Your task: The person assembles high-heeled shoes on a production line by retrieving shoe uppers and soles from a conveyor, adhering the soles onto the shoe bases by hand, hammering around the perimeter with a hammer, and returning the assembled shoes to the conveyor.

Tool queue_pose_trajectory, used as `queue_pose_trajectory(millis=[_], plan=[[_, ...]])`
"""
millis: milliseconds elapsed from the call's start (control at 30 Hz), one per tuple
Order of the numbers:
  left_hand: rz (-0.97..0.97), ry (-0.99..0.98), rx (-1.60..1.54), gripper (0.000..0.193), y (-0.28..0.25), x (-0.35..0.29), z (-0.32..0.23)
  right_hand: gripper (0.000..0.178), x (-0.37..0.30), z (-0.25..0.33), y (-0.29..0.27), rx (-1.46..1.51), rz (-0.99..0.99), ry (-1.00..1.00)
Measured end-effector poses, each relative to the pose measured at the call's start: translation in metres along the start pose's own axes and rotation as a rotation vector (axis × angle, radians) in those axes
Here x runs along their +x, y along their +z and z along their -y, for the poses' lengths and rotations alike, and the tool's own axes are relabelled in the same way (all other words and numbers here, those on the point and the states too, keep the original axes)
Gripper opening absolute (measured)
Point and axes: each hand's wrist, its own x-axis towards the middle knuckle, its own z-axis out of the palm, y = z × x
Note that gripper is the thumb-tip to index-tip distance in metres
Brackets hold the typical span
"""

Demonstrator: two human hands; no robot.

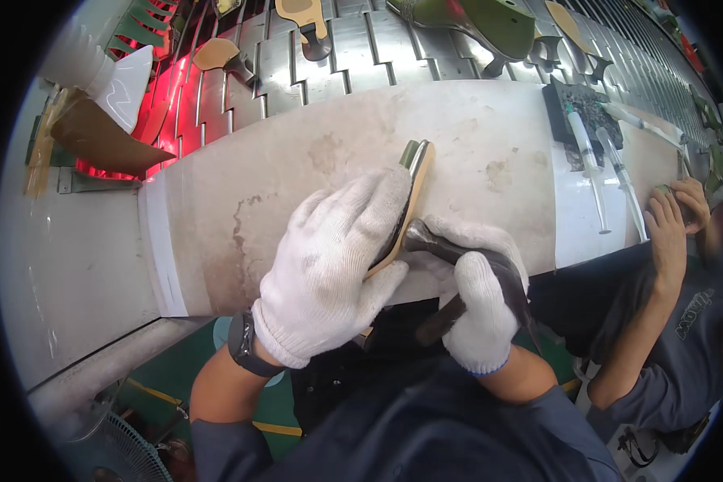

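Note:
My left hand [329, 257], in a white knit glove, is wrapped round a shoe [417, 186] tipped on its side. The shoe's tan sole faces right, and a green edge shows at its far end; the glove hides most of the upper. My right hand [484, 309], gloved too, grips a dark metal hammer [446, 247] by its head, with the thumb lying over it. The hammer's rounded face is close against the sole's edge; whether they touch I cannot tell. A dark handle sticks out below the right glove.
Under my hands is a stained pale work board [289, 169]. Syringes [586, 157] lie by a black block [570, 112] at right, near a co-worker's hands [671, 213]. Beyond, a slatted metal conveyor [337, 64] carries green shoes [490, 28] and tan soles; a brown curved sheet [96, 132] stands left.

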Motion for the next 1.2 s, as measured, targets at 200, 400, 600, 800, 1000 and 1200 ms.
queue_pose_trajectory(millis=[200,400,600,800,1000,1200], plan=[[-0.022,0.060,0.008,0.087,0.000,0.007,0.001,0.033,0.026,0.026,-0.007,-0.418,0.248,-0.302],[-0.099,0.018,-0.021,0.086,0.003,-0.005,0.008,0.031,0.070,0.078,0.007,-0.716,0.476,-0.035],[-0.072,-0.047,-0.074,0.091,0.001,-0.004,0.010,0.037,0.046,0.055,-0.010,-0.604,0.286,-0.089],[-0.043,-0.071,-0.115,0.087,-0.004,-0.004,0.013,0.035,0.071,0.078,0.007,-0.706,0.392,0.020],[-0.043,-0.033,-0.134,0.090,-0.001,-0.007,0.021,0.024,0.096,0.075,0.015,-0.966,0.282,-0.070],[-0.096,-0.023,-0.098,0.083,0.001,-0.010,0.020,0.021,0.120,0.066,0.018,-0.586,0.117,0.065]])
